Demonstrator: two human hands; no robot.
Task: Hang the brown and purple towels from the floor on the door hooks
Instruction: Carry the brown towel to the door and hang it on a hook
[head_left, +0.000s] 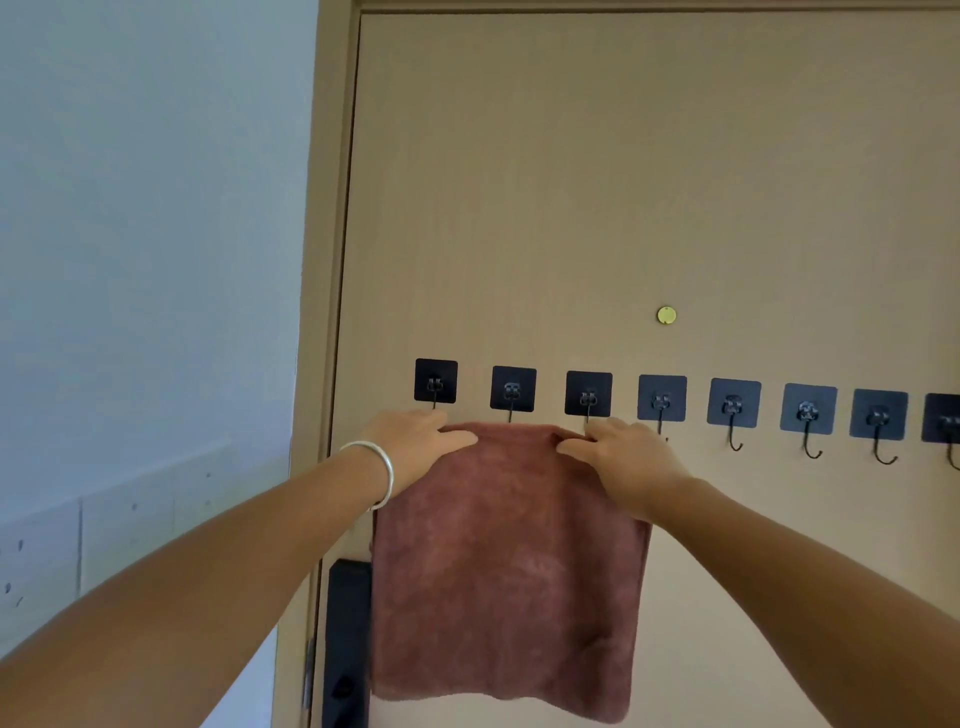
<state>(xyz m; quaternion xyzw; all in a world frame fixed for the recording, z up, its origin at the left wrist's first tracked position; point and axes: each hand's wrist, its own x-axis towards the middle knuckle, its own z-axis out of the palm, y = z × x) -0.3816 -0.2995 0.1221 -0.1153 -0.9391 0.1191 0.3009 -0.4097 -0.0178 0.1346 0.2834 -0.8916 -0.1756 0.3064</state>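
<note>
Already both hands, left hand (415, 441) and right hand (618, 452), pinch the brown towel (509, 571) by its top edge under the hooks (511, 397), and it may slip off if released uncaught.

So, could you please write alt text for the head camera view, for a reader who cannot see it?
Two bare hands hold the top edge of a brown terry towel against a beige door, just under a row of black square adhesive hooks. The left hand, with a silver bangle on its wrist, and the right hand each pinch an upper corner.
</note>
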